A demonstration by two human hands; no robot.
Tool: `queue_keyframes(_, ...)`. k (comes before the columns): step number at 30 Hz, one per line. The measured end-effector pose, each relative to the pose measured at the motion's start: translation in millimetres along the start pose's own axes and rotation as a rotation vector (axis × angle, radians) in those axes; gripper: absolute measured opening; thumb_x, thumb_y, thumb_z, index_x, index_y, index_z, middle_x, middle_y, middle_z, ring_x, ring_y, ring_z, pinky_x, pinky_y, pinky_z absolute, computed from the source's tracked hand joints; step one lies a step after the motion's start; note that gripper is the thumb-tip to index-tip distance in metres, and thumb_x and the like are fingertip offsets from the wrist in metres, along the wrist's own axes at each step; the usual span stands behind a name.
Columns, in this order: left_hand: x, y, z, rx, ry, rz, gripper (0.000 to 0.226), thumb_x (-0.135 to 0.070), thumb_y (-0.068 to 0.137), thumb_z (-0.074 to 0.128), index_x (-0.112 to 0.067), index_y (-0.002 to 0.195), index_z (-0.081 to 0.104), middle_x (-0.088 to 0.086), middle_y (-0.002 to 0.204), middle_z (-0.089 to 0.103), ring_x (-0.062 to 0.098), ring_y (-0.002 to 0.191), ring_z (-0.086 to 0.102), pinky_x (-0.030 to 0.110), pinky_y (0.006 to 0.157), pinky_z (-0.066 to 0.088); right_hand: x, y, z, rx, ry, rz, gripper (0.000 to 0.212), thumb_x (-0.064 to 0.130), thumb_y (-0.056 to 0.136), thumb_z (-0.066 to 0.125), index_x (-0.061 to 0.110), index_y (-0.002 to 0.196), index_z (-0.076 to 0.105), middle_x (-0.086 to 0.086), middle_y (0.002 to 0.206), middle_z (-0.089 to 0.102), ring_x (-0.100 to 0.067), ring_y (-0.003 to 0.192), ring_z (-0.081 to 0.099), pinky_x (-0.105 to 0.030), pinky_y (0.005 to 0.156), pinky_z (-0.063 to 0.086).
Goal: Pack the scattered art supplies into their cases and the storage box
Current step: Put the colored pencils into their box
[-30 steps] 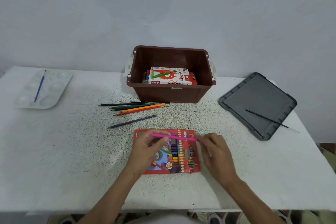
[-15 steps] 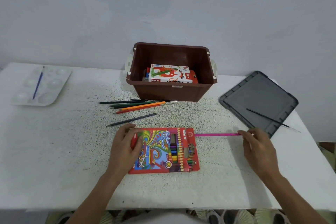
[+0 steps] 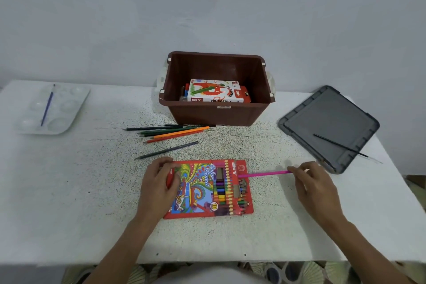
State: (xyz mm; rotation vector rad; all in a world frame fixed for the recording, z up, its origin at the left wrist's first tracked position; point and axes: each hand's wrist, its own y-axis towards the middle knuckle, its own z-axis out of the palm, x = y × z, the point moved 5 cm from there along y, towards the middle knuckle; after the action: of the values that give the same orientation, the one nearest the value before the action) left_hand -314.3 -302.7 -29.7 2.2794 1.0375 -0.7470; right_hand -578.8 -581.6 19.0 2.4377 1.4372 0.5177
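- Head view: right hand point(image 3: 315, 189) pinches the outer end of the pink pencil point(image 3: 265, 173); the pencil's other end sits in the right edge of the case point(image 3: 207, 189).
- Left hand point(image 3: 159, 187) grips the case's left end, flat on the table point(image 3: 69, 191).
- Loose pencils point(image 3: 170, 132) lie between case and box point(image 3: 216, 113).
- Lid point(image 3: 329, 122), with a brush point(image 3: 338, 145) on it, lies right of the box.

The left hand point(image 3: 159, 188) and right hand point(image 3: 315, 189) are bare, as are the forearms point(image 3: 124, 244) down to the table's point(image 3: 69, 191) near edge. Below that edge is patterned cloth point(image 3: 260, 271), with pale fan shapes on teal and brown, and in the middle a plain whitish garment point(image 3: 202, 278).
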Motion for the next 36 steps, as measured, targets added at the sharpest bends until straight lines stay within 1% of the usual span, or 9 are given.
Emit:
queue_keyframes(7, 4, 0, 2, 0.009, 0.01, 0.002, 0.021, -0.022, 0.09, 0.066, -0.02, 0.111, 0.065, -0.001, 0.125, 0.053, 0.011, 0.112, 0.052, 0.037, 0.083, 0.056, 59, 5, 27, 0.09, 0.188, -0.153, 0.03, 0.0, 0.08, 0.075, 0.004, 0.11, 0.072, -0.006, 0.085, 0.054, -0.017, 0.074, 0.045, -0.024, 0.058, 0.036)
queue_keyframes(12, 4, 0, 1, 0.002, -0.003, 0.005, 0.023, -0.032, 0.09, 0.059, -0.023, 0.111, 0.064, -0.002, 0.124, 0.053, 0.009, 0.112, 0.051, 0.036, 0.083, 0.055, 88, 7, 45, 0.147, 0.273, -0.167, 0.051, 0.004, 0.078, 0.078, 0.004, 0.126, 0.063, -0.012, 0.095, 0.056, -0.022, 0.081, 0.053, -0.029, 0.059, 0.049)
queue_keyframes(15, 2, -1, 1, 0.004, -0.016, 0.006, 0.027, -0.037, 0.088, 0.054, -0.024, 0.11, 0.063, -0.004, 0.124, 0.053, 0.008, 0.112, 0.05, 0.034, 0.084, 0.053, 90, 8, 46, 0.086, 0.287, -0.093, 0.029, 0.016, 0.092, 0.063, 0.0, 0.116, 0.065, -0.011, 0.099, 0.056, -0.023, 0.083, 0.057, -0.026, 0.064, 0.048)
queue_keyframes(17, 1, -1, 0, 0.005, -0.021, 0.01, 0.027, -0.036, 0.088, 0.055, -0.023, 0.11, 0.064, -0.004, 0.123, 0.053, 0.008, 0.112, 0.05, 0.033, 0.084, 0.053, 87, 10, 44, 0.031, 0.271, -0.051, 0.034, 0.028, 0.099, 0.048, 0.0, 0.103, 0.068, -0.011, 0.097, 0.058, -0.022, 0.081, 0.056, -0.024, 0.066, 0.044)
queue_keyframes(23, 1, 0, 0, 0.011, -0.037, 0.0, 0.026, -0.034, 0.087, 0.054, -0.022, 0.107, 0.066, -0.006, 0.122, 0.053, 0.009, 0.112, 0.051, 0.034, 0.087, 0.051, 89, 9, 50, 0.072, 0.282, -0.051, 0.017, 0.02, 0.092, 0.062, 0.013, 0.106, 0.068, -0.007, 0.096, 0.055, -0.021, 0.081, 0.05, -0.031, 0.061, 0.045)
queue_keyframes(26, 0, -1, -1, 0.011, -0.031, -0.002, 0.027, -0.034, 0.087, 0.054, -0.022, 0.107, 0.065, -0.005, 0.122, 0.053, 0.008, 0.111, 0.05, 0.033, 0.085, 0.051, 93, 13, 53, 0.092, 0.319, -0.043, 0.023, 0.007, 0.085, 0.072, 0.016, 0.106, 0.07, -0.005, 0.097, 0.054, -0.016, 0.085, 0.046, -0.021, 0.066, 0.036)
queue_keyframes(29, -1, 0, -2, 0.013, -0.022, -0.005, 0.026, -0.035, 0.087, 0.054, -0.023, 0.108, 0.065, -0.006, 0.122, 0.053, 0.007, 0.111, 0.049, 0.032, 0.085, 0.051, 89, 17, 57, 0.089, 0.392, 0.001, 0.023, 0.003, 0.088, 0.064, 0.018, 0.104, 0.072, 0.0, 0.098, 0.054, -0.012, 0.088, 0.045, -0.013, 0.075, 0.032)
queue_keyframes(32, -1, -1, -2, 0.024, -0.02, -0.017, 0.026, -0.036, 0.088, 0.053, -0.024, 0.108, 0.064, -0.007, 0.122, 0.052, 0.008, 0.111, 0.05, 0.031, 0.084, 0.05, 84, 16, 58, 0.09, 0.489, 0.08, 0.029, 0.008, 0.089, 0.053, 0.015, 0.11, 0.072, 0.003, 0.1, 0.053, -0.01, 0.093, 0.048, -0.017, 0.078, 0.038)
queue_keyframes(36, -2, 2, -3, 0.015, -0.024, -0.024, 0.017, -0.026, 0.092, 0.061, -0.02, 0.108, 0.065, -0.003, 0.119, 0.053, 0.009, 0.108, 0.051, 0.033, 0.083, 0.051, 82, 13, 62, 0.154, 0.474, 0.038, 0.034, 0.003, 0.086, 0.057, 0.018, 0.112, 0.073, -0.001, 0.109, 0.056, -0.014, 0.099, 0.045, -0.017, 0.081, 0.037)
